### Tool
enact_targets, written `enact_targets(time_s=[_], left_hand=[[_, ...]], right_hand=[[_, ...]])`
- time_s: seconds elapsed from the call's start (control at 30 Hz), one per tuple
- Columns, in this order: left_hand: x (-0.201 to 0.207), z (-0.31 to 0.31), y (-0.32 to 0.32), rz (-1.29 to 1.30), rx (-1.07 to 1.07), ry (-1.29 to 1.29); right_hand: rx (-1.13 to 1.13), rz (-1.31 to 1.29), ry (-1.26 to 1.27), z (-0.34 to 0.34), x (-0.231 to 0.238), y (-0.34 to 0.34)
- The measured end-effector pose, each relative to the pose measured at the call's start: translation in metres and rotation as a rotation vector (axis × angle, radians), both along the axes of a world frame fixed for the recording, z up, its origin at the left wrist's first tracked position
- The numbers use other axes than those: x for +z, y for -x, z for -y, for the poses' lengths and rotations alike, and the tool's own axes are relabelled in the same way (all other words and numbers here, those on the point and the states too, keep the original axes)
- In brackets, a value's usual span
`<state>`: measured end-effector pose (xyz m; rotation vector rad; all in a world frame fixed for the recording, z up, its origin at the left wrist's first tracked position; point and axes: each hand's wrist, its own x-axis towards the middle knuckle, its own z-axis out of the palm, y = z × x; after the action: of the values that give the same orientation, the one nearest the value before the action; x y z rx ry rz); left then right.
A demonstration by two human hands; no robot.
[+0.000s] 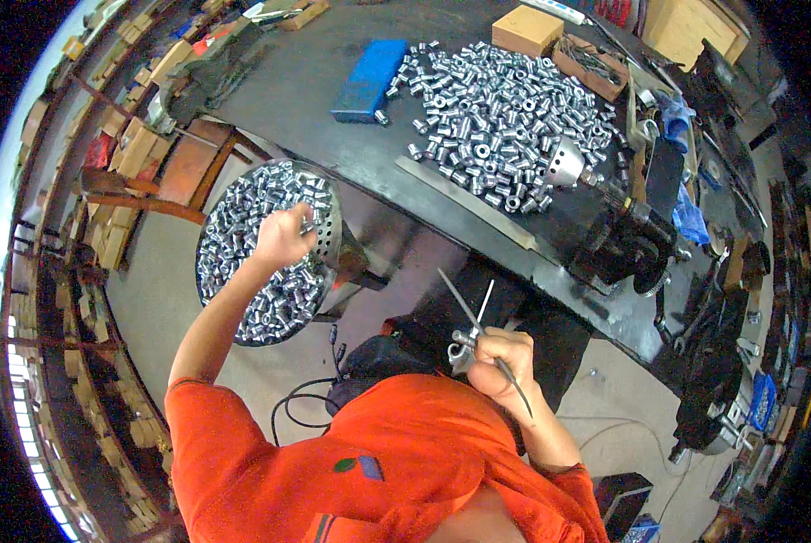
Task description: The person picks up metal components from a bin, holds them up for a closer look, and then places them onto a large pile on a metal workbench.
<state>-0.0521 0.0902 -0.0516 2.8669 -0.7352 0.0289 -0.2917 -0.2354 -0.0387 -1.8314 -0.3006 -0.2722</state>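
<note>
My left hand (285, 237) is over a round perforated metal basket (329, 231) heaped with small shiny metal fittings (274, 312). Its fingers are curled closed among the topmost fittings; whether one is pinched in them is hidden. Near my body, my right hand (505, 362) is closed around a slim, tapered grey file (460, 299), which sticks out past both sides of the fist. A bright, ring-ended metal piece (460, 351) shows at the fingers of that hand, and a thin light rod (486, 300) rises beside the file.
A large pile of similar fittings (505, 118) covers part of the dark workbench (315, 118), beside a blue block (369, 81). A flat metal bar (469, 204) lies along its front edge. A machine with a perforated silver cone (565, 163) stands right. A wooden chair (193, 167) is left.
</note>
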Motion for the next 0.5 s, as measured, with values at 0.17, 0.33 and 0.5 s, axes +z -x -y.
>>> enact_targets(time_s=[0.17, 0.33, 0.5], left_hand=[[0.038, 0.040, 0.015, -0.654, 0.029, 0.662], [0.057, 0.082, 0.049, -0.952, -0.002, 0.809], [0.049, 0.101, 0.067, -1.098, -0.019, 0.878]], right_hand=[[0.001, -0.014, 0.007, -0.002, -0.003, -0.002], [0.022, 0.015, -0.028, -0.002, -0.001, -0.004], [0.017, -0.009, -0.020, 0.000, -0.002, -0.005]])
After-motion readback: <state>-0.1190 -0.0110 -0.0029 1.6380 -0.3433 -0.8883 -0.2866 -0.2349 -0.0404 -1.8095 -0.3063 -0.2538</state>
